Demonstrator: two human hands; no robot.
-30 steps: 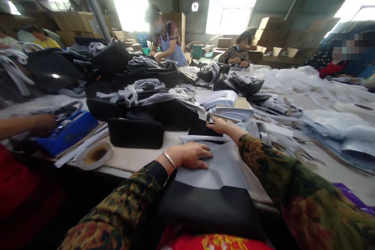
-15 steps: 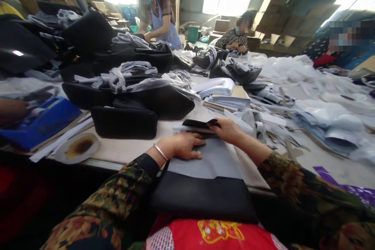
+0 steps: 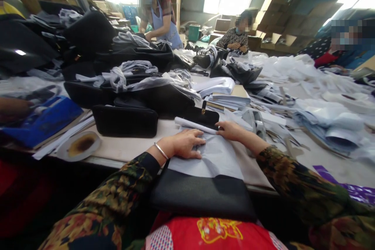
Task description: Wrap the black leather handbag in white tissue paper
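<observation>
A black bag (image 3: 202,195) lies flat before me, its near end overhanging the table edge. Grey-white wrapping paper (image 3: 219,160) covers its middle, with a rolled or folded edge at the far side. My left hand (image 3: 184,144) rests on the paper, palm down, fingers spread. At the paper's far right corner, my right hand (image 3: 230,129) has its fingertips bent together over the edge. Beyond the roll stands a black flap (image 3: 205,116) with a small strap and gold clasp. Whether the flap joins the bag is hidden under the paper.
A black wallet-like piece (image 3: 124,122) stands left, before piled black bags (image 3: 164,99) with wrapped handles. Further left are a tape roll (image 3: 79,146) and a blue bin (image 3: 49,119). Paper stacks (image 3: 228,95) and crumpled white wrapping (image 3: 293,70) lie right. Co-workers (image 3: 165,15) work across the table.
My right hand has let go of the black flap, which now stands up with its clasp showing, and has come down to the paper's edge. My left hand stays on the paper.
</observation>
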